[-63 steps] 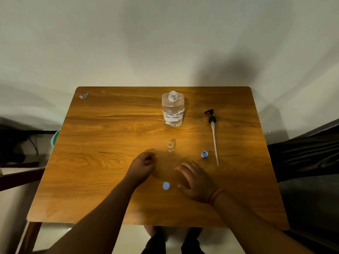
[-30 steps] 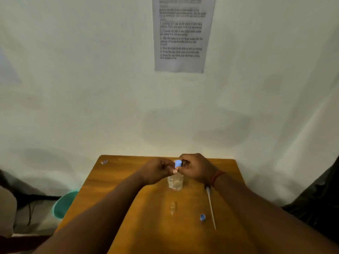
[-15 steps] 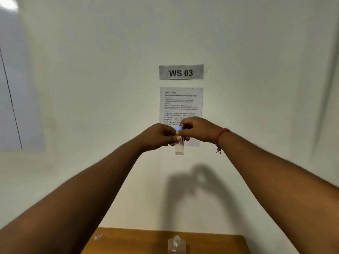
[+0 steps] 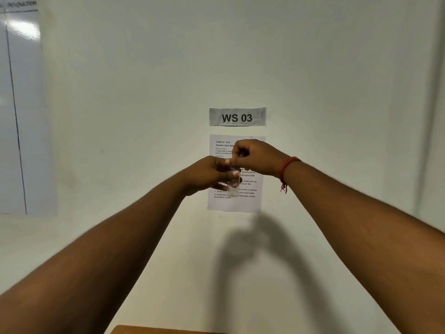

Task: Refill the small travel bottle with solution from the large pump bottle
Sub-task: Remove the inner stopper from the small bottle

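Note:
I hold the small clear travel bottle [image 4: 233,189] up at arm's length in front of the wall. My left hand [image 4: 208,175] grips its upper part, with the clear lower end hanging below my fingers. My right hand [image 4: 252,156] sits above it and pinches the blue cap [image 4: 233,168] on the bottle's neck; only a sliver of blue shows between the fingers. The large pump bottle is out of view.
A "WS 03" label [image 4: 237,116] and a printed task sheet [image 4: 234,203] hang on the white wall behind my hands. A whiteboard [image 4: 19,112] is on the left. Only a strip of the wooden table edge [image 4: 149,330] shows at the bottom.
Both hands lifted the small bottle and blue cap from the table up in front of the wall. The view tilted up, so the table and large bottle dropped out of sight.

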